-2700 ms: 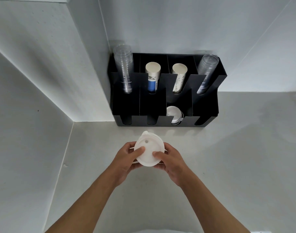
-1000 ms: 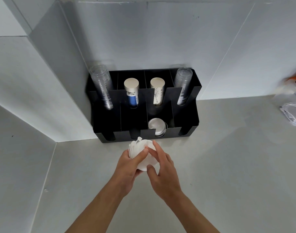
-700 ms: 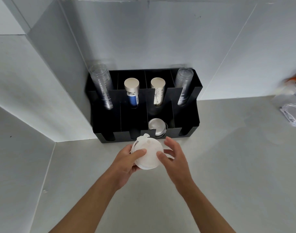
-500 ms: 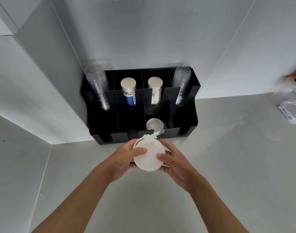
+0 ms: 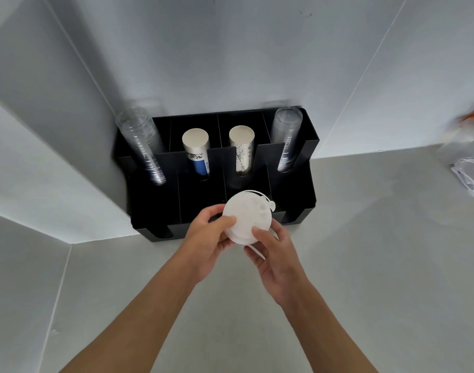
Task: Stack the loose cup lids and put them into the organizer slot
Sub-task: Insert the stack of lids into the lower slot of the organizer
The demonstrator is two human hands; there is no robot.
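Note:
A stack of white cup lids (image 5: 248, 218) is held between both hands, just above the front edge of the black organizer (image 5: 297, 189). My left hand (image 5: 207, 242) grips the stack's left rim with thumb on top. My right hand (image 5: 273, 254) holds the lower right rim from beneath. The stack hovers over the third front slot from the left and hides what lies in it. The back row holds clear plastic cups (image 5: 141, 146), a blue and white paper cup stack (image 5: 196, 154), a printed paper cup stack (image 5: 242, 148) and more clear cups (image 5: 287, 138).
The organizer stands against white walls in a corner of the grey counter (image 5: 365, 265). A clear plastic bag with something white and orange (image 5: 469, 168) lies at the far right edge. A white wall panel (image 5: 42, 157) juts out at the left.
Both hands have carried the lid stack forward and up, from the counter in front of the organizer to over its front slots. The stack now covers the lids in the third slot.

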